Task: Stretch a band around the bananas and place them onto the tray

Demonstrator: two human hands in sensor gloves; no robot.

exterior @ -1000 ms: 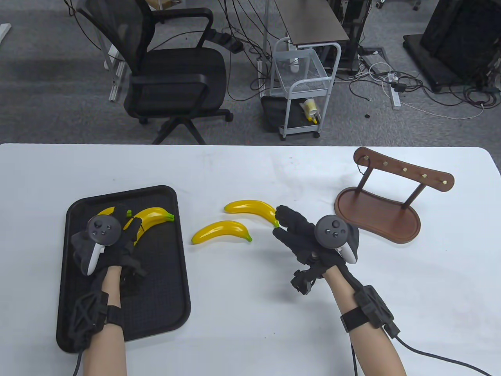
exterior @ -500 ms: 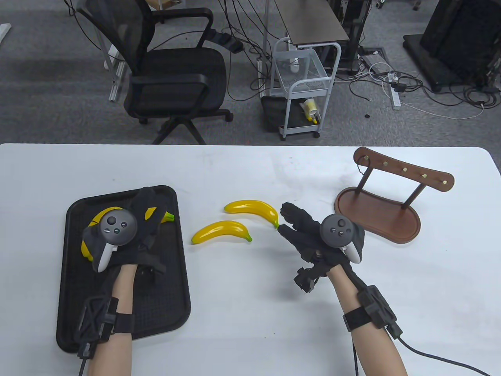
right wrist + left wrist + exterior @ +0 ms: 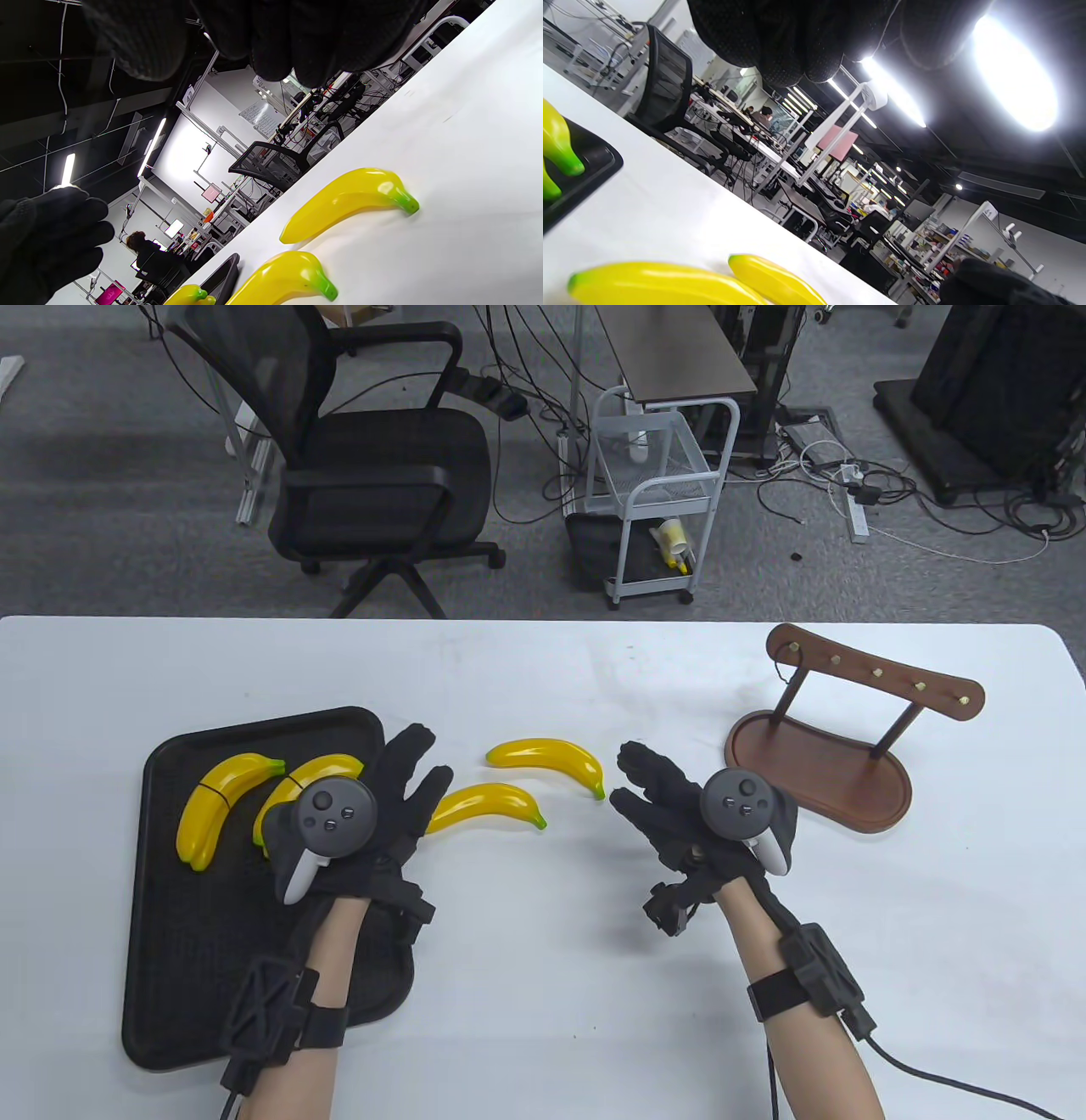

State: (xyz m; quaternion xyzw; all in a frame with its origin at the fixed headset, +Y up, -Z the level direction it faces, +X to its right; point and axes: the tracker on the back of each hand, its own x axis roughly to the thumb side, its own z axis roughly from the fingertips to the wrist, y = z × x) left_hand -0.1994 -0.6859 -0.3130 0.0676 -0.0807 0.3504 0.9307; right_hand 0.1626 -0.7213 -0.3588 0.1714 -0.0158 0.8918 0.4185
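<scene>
Two yellow bananas [image 3: 222,802] lie side by side on the black tray [image 3: 161,916], with a thin dark band across them. Two loose bananas rest on the white table: the far one [image 3: 547,755] and the near one [image 3: 492,806]. My left hand [image 3: 416,768] hovers over the tray's right edge with its fingers straight, its fingertips [image 3: 414,738] by the near banana's left end, holding nothing. My right hand [image 3: 632,780] is just right of the far banana's green tip, fingers relaxed and empty. The right wrist view shows both loose bananas [image 3: 348,199] [image 3: 284,275].
A wooden stand [image 3: 819,772] with a peg rail sits at the right of the table. Beyond the far edge are an office chair [image 3: 373,475] and a small white cart [image 3: 657,500].
My left hand let go of the banana pair on the tray and moved right, toward the near loose banana. My right hand drew back slightly from the far banana's tip.
</scene>
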